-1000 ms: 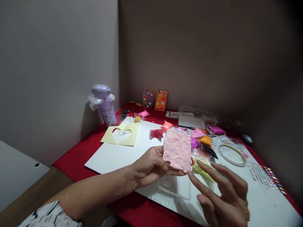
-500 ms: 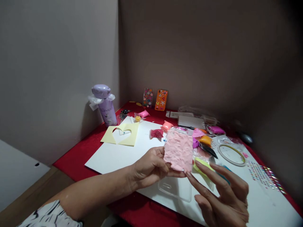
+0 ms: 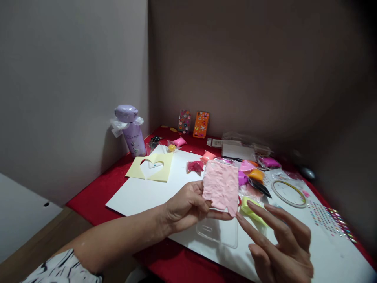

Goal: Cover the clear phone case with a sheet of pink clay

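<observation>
Shifted rightward: right hand (image 3: 279, 239), fingers spread, at near-right corner of pink sheet (image 3: 220, 184), edge seemingly unfinished; left hand (image 3: 188, 204): gripping it.

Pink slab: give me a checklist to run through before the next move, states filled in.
1. Left hand holding the pink slab at its lower left: ok.
2. Lower edge even: not ok; it is ragged, with a tongue hanging at the right corner.
3. Right hand index fingertip near that corner: ok.
4. Fingertip actually touching it: cannot tell.
5. Slab's far side: cannot tell; it faces away.
</observation>
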The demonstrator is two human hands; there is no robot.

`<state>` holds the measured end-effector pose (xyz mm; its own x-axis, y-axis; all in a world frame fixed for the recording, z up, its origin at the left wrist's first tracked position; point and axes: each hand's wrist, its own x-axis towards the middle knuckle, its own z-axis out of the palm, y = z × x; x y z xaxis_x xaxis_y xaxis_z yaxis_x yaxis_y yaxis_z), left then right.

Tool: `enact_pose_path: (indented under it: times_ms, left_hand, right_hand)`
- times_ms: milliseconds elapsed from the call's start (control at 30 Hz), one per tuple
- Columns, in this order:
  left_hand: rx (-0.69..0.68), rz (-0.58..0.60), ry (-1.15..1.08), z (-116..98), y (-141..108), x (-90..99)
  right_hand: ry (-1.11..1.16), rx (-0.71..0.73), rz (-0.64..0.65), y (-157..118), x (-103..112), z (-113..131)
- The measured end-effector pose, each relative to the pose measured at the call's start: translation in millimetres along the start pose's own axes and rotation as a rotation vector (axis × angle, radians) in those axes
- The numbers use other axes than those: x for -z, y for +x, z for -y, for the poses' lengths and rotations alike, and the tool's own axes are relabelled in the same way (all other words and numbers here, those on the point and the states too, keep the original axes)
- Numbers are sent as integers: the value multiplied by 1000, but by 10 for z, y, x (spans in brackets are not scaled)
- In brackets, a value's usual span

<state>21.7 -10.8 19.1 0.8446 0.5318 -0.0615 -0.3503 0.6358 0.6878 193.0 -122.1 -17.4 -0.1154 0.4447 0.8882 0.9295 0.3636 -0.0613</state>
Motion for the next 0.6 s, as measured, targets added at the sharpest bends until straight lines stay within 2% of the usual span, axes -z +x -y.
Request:
enact_pose_path:
  times_ms: [133,333,600]
  left_hand:
    - [3,18,-4,8,1,26]
    - [-13,13,-17,4,1,29]
    - [-4,-4,9,-9,16,7]
  right_hand:
    - [-10,-14,8,8,-18,-5]
    - [-21,78,40,-62,13,-78]
    - [-38,75,35,-73,15,-72]
